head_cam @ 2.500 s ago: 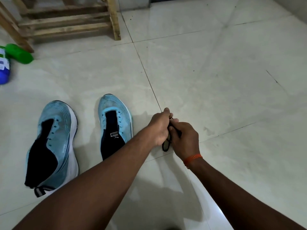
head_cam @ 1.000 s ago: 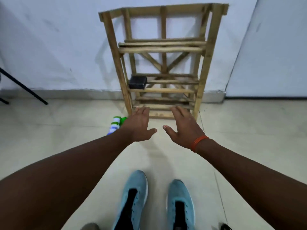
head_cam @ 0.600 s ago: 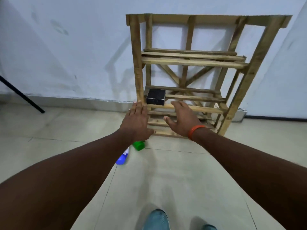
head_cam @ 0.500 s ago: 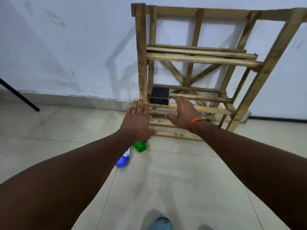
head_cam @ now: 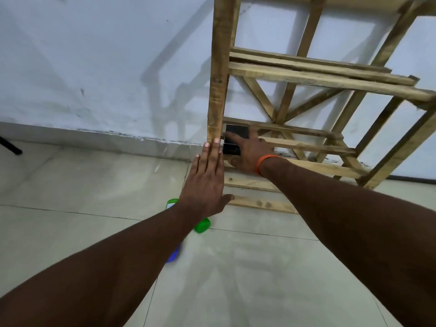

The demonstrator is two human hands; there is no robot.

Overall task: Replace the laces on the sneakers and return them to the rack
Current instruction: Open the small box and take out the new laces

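The coming move turns on a small black box [head_cam: 236, 135] at the left end of a lower shelf [head_cam: 306, 146] of the rack [head_cam: 220, 67], tight beside the front left post. The right hand [head_cam: 251, 153] is the nearer one. It lies over the box's right side, with the index finger straight across the front and the thumb spread below. Its other fingers are hidden, so we cannot tell whether it grips the box yet. The left hand [head_cam: 207, 182] is flat and holds nothing, its straight fingers [head_cam: 213, 152] pointing up at the foot of that post, just left of the box. The hand covers part of the box, so we cannot judge its long axis. Neither sneakers nor laces are in view. A bottle [head_cam: 202, 226] on the floor is mostly hidden under the left forearm.
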